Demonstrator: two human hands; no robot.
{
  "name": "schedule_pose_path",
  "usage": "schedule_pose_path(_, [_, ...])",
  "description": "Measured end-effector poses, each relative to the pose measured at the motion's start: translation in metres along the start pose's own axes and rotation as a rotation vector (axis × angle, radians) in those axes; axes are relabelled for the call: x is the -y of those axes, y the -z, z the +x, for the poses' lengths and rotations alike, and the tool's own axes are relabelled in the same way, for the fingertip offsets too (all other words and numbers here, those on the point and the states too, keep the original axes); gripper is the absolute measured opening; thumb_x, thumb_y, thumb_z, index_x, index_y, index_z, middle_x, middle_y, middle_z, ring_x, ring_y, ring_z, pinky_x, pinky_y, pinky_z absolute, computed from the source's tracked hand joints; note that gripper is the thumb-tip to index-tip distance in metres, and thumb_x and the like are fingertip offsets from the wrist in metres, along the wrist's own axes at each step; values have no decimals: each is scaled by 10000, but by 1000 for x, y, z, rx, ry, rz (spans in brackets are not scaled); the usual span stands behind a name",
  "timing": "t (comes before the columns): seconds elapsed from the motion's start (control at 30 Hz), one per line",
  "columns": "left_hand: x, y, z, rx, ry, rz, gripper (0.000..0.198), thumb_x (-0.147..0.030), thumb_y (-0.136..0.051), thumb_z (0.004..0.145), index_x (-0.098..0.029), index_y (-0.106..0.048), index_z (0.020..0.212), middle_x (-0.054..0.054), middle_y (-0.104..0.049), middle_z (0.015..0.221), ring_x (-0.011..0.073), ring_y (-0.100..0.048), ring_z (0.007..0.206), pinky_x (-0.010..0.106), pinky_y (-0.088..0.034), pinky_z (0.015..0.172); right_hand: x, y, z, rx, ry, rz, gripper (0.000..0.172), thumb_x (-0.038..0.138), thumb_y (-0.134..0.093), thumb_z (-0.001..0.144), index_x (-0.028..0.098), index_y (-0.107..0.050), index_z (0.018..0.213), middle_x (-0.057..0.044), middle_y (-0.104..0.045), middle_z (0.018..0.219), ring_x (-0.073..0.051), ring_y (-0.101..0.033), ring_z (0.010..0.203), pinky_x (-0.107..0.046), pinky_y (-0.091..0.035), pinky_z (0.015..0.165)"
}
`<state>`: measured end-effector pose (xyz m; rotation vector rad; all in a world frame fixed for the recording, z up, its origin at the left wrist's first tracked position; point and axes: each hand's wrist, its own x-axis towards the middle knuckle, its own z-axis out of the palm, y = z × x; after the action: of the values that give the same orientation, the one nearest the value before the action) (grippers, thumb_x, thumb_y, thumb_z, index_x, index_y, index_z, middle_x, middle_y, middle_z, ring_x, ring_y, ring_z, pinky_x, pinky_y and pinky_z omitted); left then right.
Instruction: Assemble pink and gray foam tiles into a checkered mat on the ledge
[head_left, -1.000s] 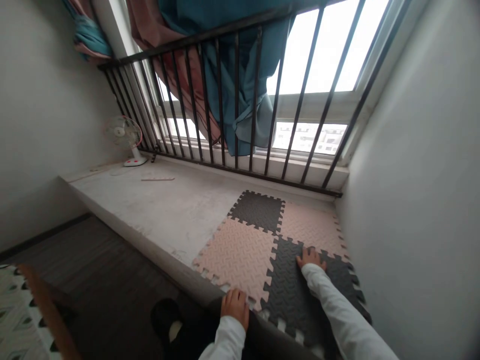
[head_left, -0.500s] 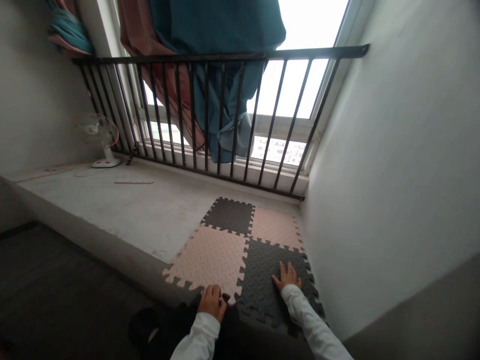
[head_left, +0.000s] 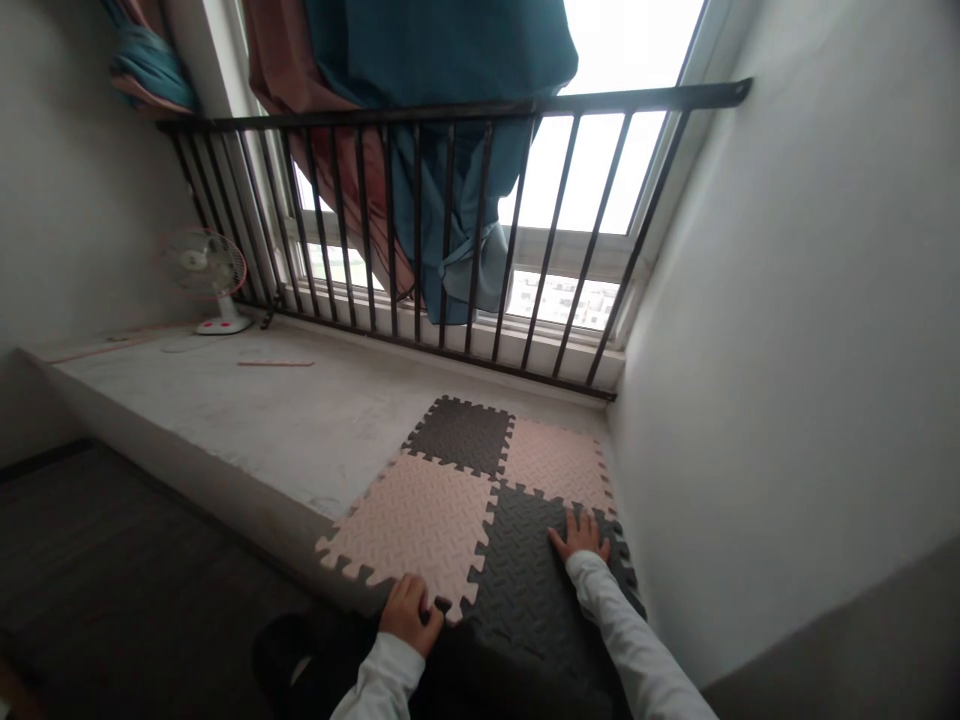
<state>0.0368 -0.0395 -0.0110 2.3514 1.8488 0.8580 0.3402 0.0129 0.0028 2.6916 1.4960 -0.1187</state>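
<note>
1. The near dark tile (head_left: 517, 570) is laid at the front of the ledge (head_left: 300, 420), beneath the right hand (head_left: 580, 540) and to the right of the left hand (head_left: 407, 610).
2. The right hand is set palm down on this tile, towards its wall side, with the fingers spread; nothing is seen to be gripped by it.
3. The left hand is placed at the front edge of the near pink tile (head_left: 420, 510), close to its right corner. Its fingers are bent over that edge and the thumb is held apart; whether the edge is pinched cannot be told.
4. Between the hands, the seam (head_left: 486, 545) of these two tiles is found. It is run from the front edge away towards the rail (head_left: 450, 112), with a slight lean to the right.
5. The front end of the seam is approached most closely by the left hand, just beside it; the right hand is set farther off, across dark foam.
6. No long axis is shown by either tile, both being roughly square. Whether the teeth are fully locked along the seam cannot be told.
7. Behind, the near pink tile is bordered by the far dark tile (head_left: 459, 435), and the near dark tile by the far pink tile (head_left: 555, 465), which is laid near the right wall (head_left: 750, 350).
</note>
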Motion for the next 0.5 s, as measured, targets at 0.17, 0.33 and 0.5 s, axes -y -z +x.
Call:
schedule_pose_path(0.17, [8,-14,-13,-63,-71,123,108,-149,-398,689,-205,-487,664,31,-533,663,164,-497,688,299,-400,710,-5,-10,20,-29,28,-37,578,579,-252,760,335,-216,1284,-38,-183,1387,-208,-146,1253,-493,-117,960])
schedule_pose_path(0.33, [14,-7,-6,-126,-157,148,132,-202,-380,747,-210,-510,726,35,-565,701,165,-525,721,283,-403,723,-6,-16,21,-38,31,-70,577,594,-247,754,362,-196,1281,-29,-185,1387,-211,-140,1256,-494,-77,967])
schedule_pose_path(0.5, [0,36,37,-230,-226,72,195,-258,-390,746,-210,-413,559,-16,-450,522,122,-453,536,231,-362,546,-5,-15,20,-25,19,-94,572,600,-230,756,376,-179,1280,-21,-169,1391,-208,-133,1258,-504,-66,967])
